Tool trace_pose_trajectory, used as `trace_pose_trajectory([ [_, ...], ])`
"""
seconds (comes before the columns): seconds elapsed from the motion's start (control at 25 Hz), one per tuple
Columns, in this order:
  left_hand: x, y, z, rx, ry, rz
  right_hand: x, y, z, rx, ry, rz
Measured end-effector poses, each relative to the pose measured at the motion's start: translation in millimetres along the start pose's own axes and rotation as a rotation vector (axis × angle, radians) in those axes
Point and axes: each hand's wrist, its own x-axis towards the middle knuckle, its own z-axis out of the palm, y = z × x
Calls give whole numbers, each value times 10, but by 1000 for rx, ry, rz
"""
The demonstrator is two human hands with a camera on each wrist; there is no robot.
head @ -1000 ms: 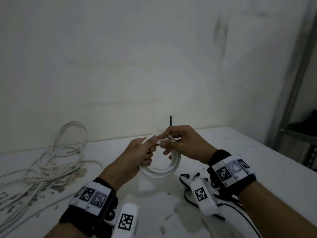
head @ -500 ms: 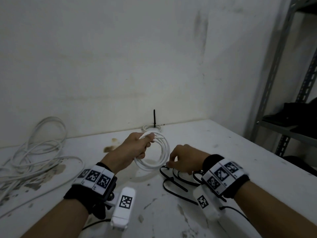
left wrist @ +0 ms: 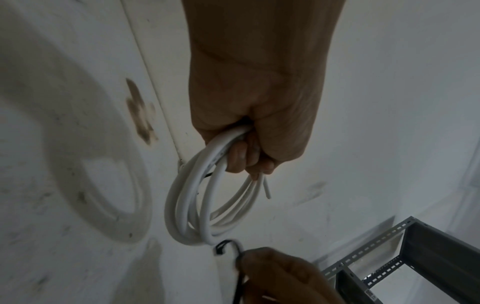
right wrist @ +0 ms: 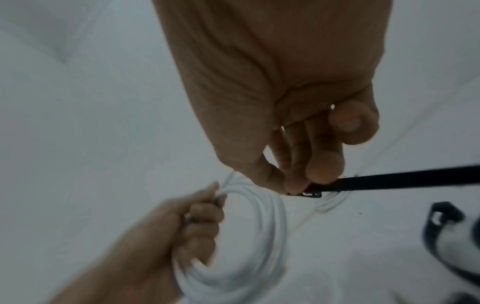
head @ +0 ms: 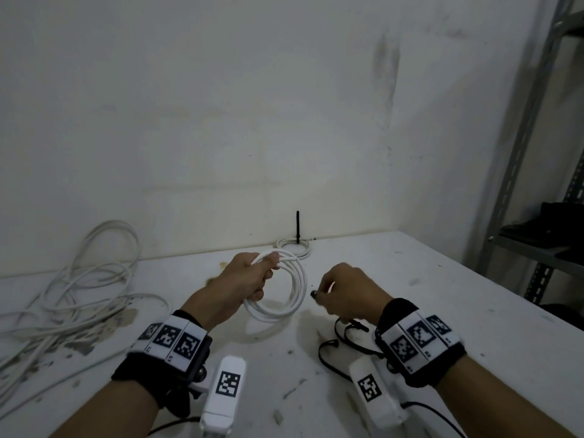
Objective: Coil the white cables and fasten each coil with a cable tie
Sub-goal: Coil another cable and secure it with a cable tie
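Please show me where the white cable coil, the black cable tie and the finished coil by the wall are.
white cable coil (head: 295, 303): head view, right side of the loop.
black cable tie (right wrist: 394, 181): right wrist view, middle of the strap.
finished coil (head: 305, 249): head view, right curve.

Coil (head: 286, 298) in my left hand (head: 243, 281): smooth white plastic sheath, slight sheen. Cable tie (right wrist: 389, 181) in my right hand (head: 346, 292): matt black plastic. Tabletop (head: 442, 311): white, scuffed, stained. Shelf rack (left wrist: 415, 265): grey perforated metal.

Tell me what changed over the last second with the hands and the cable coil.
The right hand let go of the coil, dropped to the table and picked up a black cable tie. The left hand still grips the coil; the tied coil by the wall stayed put.
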Motion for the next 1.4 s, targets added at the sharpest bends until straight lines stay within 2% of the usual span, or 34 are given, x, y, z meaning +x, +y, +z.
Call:
trace_pose_trajectory([
  [0.08, 0, -8, -55, -17, 18, 2, -82, -135, -146, 317, 68, -25],
  [0.16, -2, -15, -129, -29, 49, 5, -170, -338, -229, 623, 49, -101],
  [0.24, -15, -13, -230, -40, 88, 6, -211, -542, -212, 790, -2, -191],
  [0.32, -39, -10, -369, -46, 117, 12, -168, -702, -97, 826, -50, -265],
  [0.4, -73, -14, -553, -51, 135, 22, -34, -836, 101, 748, -65, -342],
  [0.44, -91, -16, -634, -56, 143, 26, 55, -878, 209, 669, -28, -402],
  [0.56, -193, -20, -910, -69, 184, 47, 363, -1019, 539, 348, 250, -608],
  [0.64, -285, -28, -1061, -70, 207, 60, 503, -1147, 696, 212, 355, -742],
  [0.84, -443, -50, -1382, -111, 259, 50, 646, -1479, 990, 149, 317, -1030],
  [1.0, -442, -59, -1491, -195, 292, 58, 683, -1628, 1049, 37, 469, -1091],
  [1.16, -398, -31, -1440, -290, 328, 4, 709, -1632, 1057, 3, 539, -1131],
  [1.28, -404, -25, -1458, -343, 232, -75, 690, -1643, 1056, -43, 576, -1169],
  [1.4, -410, -45, -1496, -442, 156, -84, 740, -1631, 1075, -92, 525, -1161],
])
